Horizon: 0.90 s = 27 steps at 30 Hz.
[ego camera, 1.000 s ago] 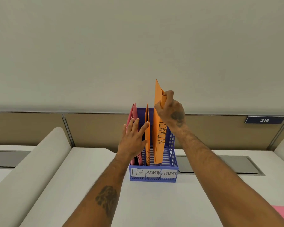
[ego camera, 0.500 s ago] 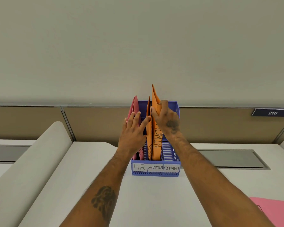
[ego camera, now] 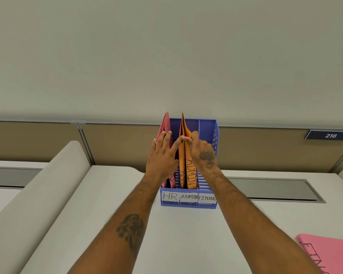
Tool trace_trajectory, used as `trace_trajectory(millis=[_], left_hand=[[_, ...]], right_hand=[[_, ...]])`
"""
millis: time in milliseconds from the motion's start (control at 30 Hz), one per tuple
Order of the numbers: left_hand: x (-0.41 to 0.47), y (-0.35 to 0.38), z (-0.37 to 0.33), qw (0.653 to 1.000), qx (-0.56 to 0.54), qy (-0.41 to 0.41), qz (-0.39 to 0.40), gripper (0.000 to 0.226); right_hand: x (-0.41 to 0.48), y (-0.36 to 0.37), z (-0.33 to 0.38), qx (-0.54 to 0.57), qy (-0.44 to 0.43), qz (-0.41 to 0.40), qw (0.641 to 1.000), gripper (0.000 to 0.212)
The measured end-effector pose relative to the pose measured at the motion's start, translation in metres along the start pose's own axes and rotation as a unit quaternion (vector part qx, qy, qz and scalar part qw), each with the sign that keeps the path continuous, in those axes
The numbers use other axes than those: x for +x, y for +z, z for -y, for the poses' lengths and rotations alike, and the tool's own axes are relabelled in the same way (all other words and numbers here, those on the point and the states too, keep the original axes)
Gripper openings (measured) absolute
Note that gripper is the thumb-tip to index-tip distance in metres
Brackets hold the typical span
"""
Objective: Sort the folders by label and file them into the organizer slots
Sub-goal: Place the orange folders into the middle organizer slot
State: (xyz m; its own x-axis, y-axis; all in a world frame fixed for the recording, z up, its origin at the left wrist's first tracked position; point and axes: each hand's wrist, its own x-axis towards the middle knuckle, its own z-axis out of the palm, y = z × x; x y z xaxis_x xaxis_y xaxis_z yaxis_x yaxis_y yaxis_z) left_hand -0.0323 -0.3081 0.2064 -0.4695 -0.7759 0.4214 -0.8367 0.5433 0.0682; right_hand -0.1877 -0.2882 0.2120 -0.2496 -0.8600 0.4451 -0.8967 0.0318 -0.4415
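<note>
A blue organizer stands on the white desk, its front labelled HR, ADMIN and FINANCE. Red-pink folders stand in the HR slot. Two orange folders sit in the ADMIN slot; the right one reads ADMIN. My right hand pinches that orange folder's upper edge. My left hand rests flat against the pink folders, fingers spread, forefinger touching the left orange folder. The FINANCE slot looks empty. A pink folder with FINANCE lettering lies at the lower right of the desk.
A tan partition panel runs behind the desk, with a dark "216" plate at right. A grey cable tray is recessed in the desk to the organizer's right. A rounded white divider rises at left.
My right hand has lowered the orange ADMIN folder from above the organizer down into the ADMIN slot. My left hand stayed against the pink folders.
</note>
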Motion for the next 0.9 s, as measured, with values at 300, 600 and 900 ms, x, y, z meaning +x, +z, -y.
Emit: trace_trajectory(millis=[300,600,900], left_hand=[[0.0,-0.007,-0.004,0.999,-0.018,-0.014,0.031,0.088],[-0.017,-0.021,-0.006,0.996,-0.014,-0.03,0.078,0.096],[-0.044,-0.043,-0.005,0.997,0.002,-0.037,0.069,0.098]], right_hand=[[-0.015,-0.015,-0.001,-0.007,-0.05,-0.001,0.999,0.053],[-0.034,-0.026,-0.007,-0.001,-0.039,0.04,0.998,0.061],[-0.051,-0.052,0.0,-0.025,-0.028,0.105,0.994,0.067]])
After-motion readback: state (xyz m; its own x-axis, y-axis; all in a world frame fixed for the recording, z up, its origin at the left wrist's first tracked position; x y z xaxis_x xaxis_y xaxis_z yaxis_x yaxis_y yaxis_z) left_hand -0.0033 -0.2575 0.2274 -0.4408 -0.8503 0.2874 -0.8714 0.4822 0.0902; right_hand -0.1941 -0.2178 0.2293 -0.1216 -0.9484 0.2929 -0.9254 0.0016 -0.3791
